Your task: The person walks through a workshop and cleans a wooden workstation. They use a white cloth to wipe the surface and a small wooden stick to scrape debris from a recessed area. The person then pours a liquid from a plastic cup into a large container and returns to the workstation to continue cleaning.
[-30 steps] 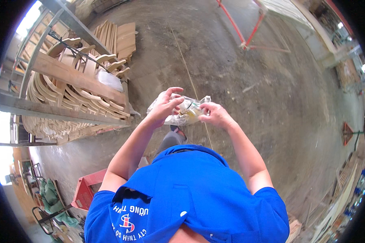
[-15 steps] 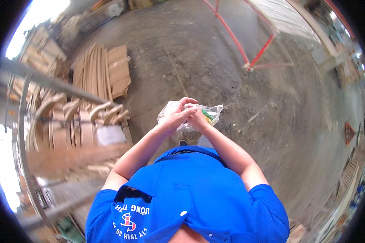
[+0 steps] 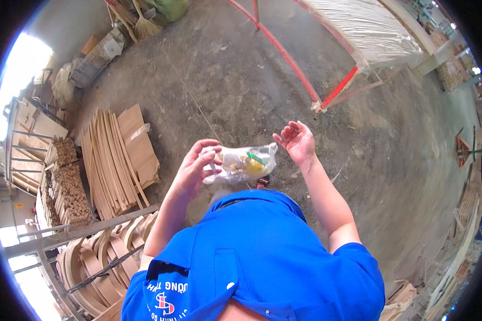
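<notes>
The right hand had let go and lifted away with fingers spread, while the left hand alone pinched the clear plastic bag before the chest, so a firm grip seemed wise.

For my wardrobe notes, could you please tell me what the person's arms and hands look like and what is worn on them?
Both forearms are bare below short sleeves of a blue shirt. The left hand and right hand are ungloved, with no visible rings, watch or bands.
</notes>
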`<control>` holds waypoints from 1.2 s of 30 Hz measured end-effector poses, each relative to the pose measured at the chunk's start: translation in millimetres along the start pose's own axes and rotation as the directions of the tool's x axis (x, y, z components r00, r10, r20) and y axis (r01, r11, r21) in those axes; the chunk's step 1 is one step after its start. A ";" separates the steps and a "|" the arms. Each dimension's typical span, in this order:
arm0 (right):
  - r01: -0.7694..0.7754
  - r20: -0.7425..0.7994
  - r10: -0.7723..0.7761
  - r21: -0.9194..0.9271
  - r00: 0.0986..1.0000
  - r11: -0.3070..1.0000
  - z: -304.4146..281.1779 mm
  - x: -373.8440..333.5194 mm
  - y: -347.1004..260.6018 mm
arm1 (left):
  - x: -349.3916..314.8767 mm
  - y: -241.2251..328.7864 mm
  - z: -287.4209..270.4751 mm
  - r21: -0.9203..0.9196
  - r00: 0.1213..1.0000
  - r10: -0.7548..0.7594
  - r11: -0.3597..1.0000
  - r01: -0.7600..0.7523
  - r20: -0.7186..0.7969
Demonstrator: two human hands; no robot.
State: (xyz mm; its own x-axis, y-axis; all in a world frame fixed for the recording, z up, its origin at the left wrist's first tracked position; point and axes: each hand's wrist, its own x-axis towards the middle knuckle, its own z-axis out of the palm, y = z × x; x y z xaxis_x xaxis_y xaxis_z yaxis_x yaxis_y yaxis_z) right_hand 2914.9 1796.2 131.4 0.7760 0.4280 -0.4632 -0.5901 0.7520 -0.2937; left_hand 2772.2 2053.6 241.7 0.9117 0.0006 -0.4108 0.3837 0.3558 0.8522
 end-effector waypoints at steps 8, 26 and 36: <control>0.354 0.330 -0.244 -0.933 0.912 0.063 80.6 212.0 8.9 | 158.6 103.3 -61.8 -0.046 0.986 0.140 0.988 -0.145 -0.093; 0.235 0.153 -0.178 -0.638 0.972 0.733 327.6 597.5 -19.1 | 551.4 315.9 -254.9 0.096 0.996 0.077 0.993 -0.074 -0.037; 0.481 0.455 0.155 -0.841 0.877 -0.248 510.9 815.6 -34.7 | 769.4 456.4 -300.0 -0.191 0.981 0.129 0.969 -0.156 -0.147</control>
State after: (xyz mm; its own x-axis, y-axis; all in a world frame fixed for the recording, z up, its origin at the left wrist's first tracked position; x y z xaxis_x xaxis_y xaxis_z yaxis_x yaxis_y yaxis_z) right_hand 3682.1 2375.4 191.0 0.6899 0.7204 -0.0708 0.3320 -0.4018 -0.8534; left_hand 3604.8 2496.8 217.4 0.9221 0.1837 -0.3405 0.2014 0.5236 0.8278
